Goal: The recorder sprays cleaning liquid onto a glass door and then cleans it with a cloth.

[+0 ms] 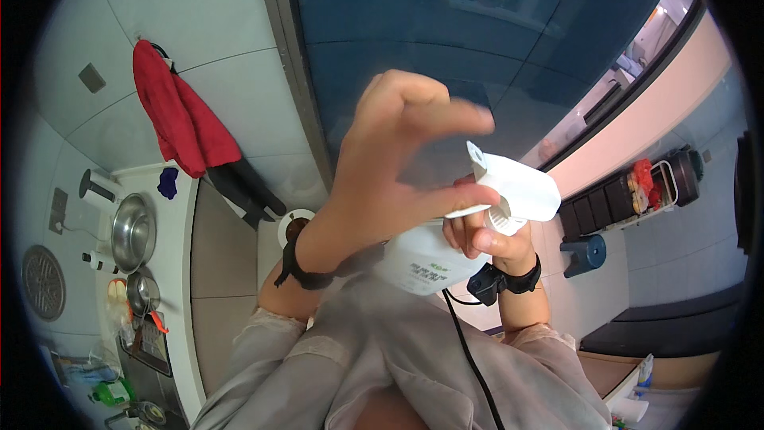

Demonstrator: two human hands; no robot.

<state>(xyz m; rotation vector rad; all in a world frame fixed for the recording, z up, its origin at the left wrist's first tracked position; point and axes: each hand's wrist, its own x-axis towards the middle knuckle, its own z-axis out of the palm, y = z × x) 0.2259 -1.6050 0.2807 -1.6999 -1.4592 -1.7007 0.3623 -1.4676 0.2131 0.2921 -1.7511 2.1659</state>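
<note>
A white plastic bottle (430, 260) with a printed label is held in front of my lap. My right hand (501, 242) grips it by the neck, just under its white plastic spray head (519, 188). From the left, my left hand (382, 173) reaches over the bottle with its fingers apart and blurred. The thumb of that hand lies against a flat white part of the head, while the index finger is raised above it. Both wrists wear black bands, and a black device with a cable sits at the right one.
A red cloth (179, 113) hangs on the tiled wall. On the left counter stand metal bowls (132, 233), a stove (146, 343) and a green bottle (113, 393). A dark glass panel (418, 18) is ahead. A blue stool (584, 254) and a basket rack (656, 191) stand at right.
</note>
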